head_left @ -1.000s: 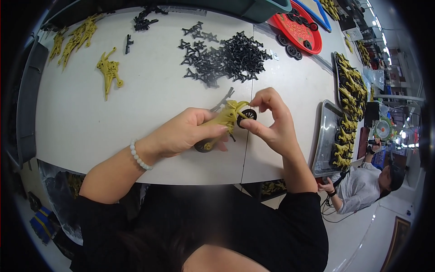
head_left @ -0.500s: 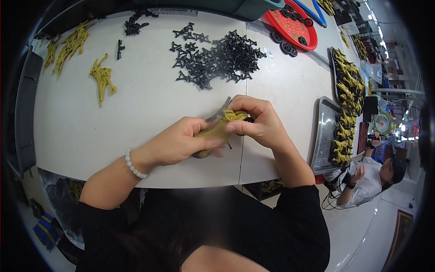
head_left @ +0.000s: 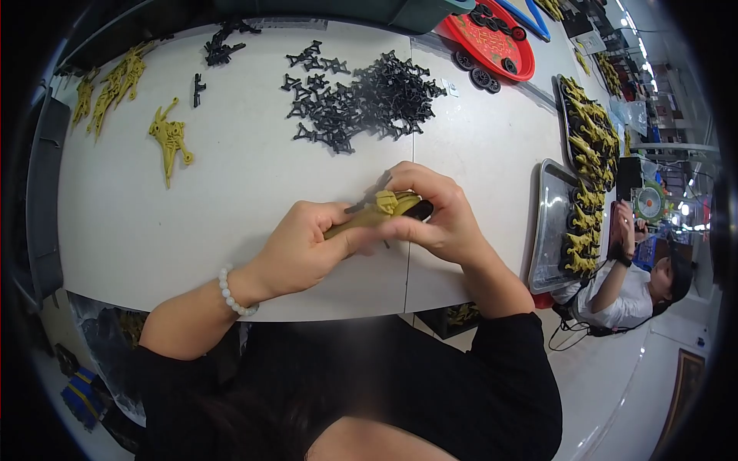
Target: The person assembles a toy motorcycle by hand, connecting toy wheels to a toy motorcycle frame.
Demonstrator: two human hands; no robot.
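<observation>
Both our left hand [head_left: 296, 247] and right hand [head_left: 444, 207] hold the yellow toy motorcycle [head_left: 387, 203], at six o'clock from the black bracket heap [head_left: 396, 94]; the right curls round its black wheel [head_left: 419, 211]. Uneven thumb pressure, we judge, could push that wheel askew.

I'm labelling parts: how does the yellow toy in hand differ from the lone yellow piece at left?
The left hand and right hand hold the yellow toy; the lone yellow piece lies on the table. A black wheel shows at the toy's right end; the lone piece shows none. Hands partly cover the toy, not the piece. Both are yellow.
</observation>
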